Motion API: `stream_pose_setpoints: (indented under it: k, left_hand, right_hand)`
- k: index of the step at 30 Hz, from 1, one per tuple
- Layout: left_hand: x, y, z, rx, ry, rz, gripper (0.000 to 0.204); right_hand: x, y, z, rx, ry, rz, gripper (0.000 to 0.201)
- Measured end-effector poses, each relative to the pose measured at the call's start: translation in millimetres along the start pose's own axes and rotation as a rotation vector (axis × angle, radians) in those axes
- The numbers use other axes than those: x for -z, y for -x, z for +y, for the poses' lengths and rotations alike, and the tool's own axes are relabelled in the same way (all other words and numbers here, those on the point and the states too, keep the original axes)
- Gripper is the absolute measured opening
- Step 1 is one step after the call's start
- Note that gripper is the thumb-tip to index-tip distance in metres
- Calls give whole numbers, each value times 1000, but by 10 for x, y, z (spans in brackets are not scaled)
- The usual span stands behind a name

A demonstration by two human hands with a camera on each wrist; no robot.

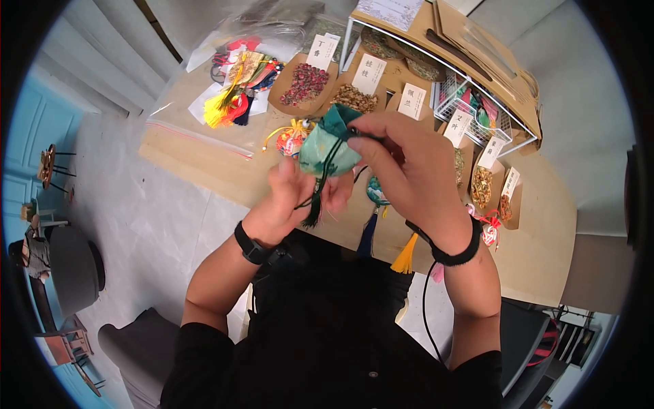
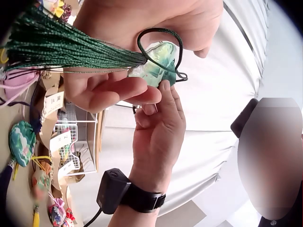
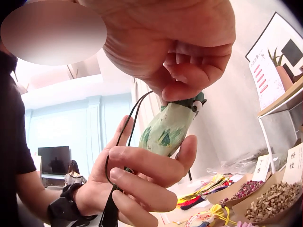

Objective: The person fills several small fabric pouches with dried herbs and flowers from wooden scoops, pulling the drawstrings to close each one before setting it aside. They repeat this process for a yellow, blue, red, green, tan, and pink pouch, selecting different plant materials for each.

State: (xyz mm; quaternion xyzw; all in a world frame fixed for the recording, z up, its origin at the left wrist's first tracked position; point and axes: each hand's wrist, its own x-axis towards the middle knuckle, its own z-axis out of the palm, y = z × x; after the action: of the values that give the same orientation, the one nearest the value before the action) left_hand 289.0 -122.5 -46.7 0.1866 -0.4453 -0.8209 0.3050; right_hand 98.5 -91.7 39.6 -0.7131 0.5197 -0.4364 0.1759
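A pale and dark green drawstring pouch (image 1: 323, 150) is held up over the near side of the table. My left hand (image 1: 276, 201) supports it from below, its fingers curled round the body in the right wrist view. At the gathered dark green neck, my right hand (image 1: 417, 170) pinches with thumb and fingers. A long dark green tassel (image 2: 75, 47) hangs off the pouch, and beside it a black cord loops out over my left hand in the left wrist view. The pouch's mouth is hidden behind the right fingers in the right wrist view.
Paper trays of dried herbs, such as a tray of dried rosebuds (image 1: 304, 85), line the table's far side with label cards. Colourful tassels (image 1: 235, 95) lie on the left. Other pouches, one with a navy tassel (image 1: 368, 235), lie near the front edge. A white wire basket (image 1: 470, 112) stands under a shelf.
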Motion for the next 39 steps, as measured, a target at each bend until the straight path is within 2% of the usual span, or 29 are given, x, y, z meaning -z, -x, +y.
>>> stream_pose_setpoints:
  k: [2,3,6,9,11,13,15,18,22,23,26,27,30,33,36,39]
  left_hand:
    - [92,6,82,15,17,3,103]
    - [118,11,84,-62,45,20,76]
    - [299,-10,169,17,-66,8,43]
    - [221,-7,331,63,-133,146,29]
    - [354,-20,326,43,-232,124,29]
    - [481,-19,324,53,-356,176,29]
    - [566,-9,339,90,-504,307,30]
    - [704,-42,428,-45,-739,394,32]
    - [853,-178,609,-297,-886,455,35]
    - [937,-217,647,-221,-882,484,38]
    - [1081,-385,741,-183,-984,513,42]
    - [1138,-435,805,-90,-1026,496,43]
    - [1344,-666,763,-242,-1180,528,40]
    - [1400,-807,800,-285,-1280,527,38]
    - [1317,-874,861,-236,-1464,564,39]
    - [1424,-971,820,-470,-1705,468,27]
  right_hand:
    - [-73,-135,33,17,29,-14,17]
    - [-91,-189,27,-24,6,-55,17]
    - [-219,-297,105,99,2,-22,17]
    - [-269,-385,82,96,20,-45,18]
    - [-348,-440,160,10,-68,-36,18]
    - [-428,-505,292,-69,-136,-37,19]
    - [-507,-593,447,-137,-183,-53,20]
    - [-682,-755,681,-209,-222,-23,23]
    - [-902,-1028,866,-360,-314,-67,25]
    - [-937,-1086,849,-417,-331,-75,25]
    - [-1033,-1219,953,-550,-395,-75,27]
    - [-1081,-1247,1020,-588,-416,-72,27]
    - [-1194,-1281,1223,-707,-462,-77,26]
    - [-1262,-1288,1348,-773,-510,-64,24]
    - [-1284,-1289,1473,-782,-526,-66,21]
    - [-1283,-1291,1514,-800,-558,-64,22]
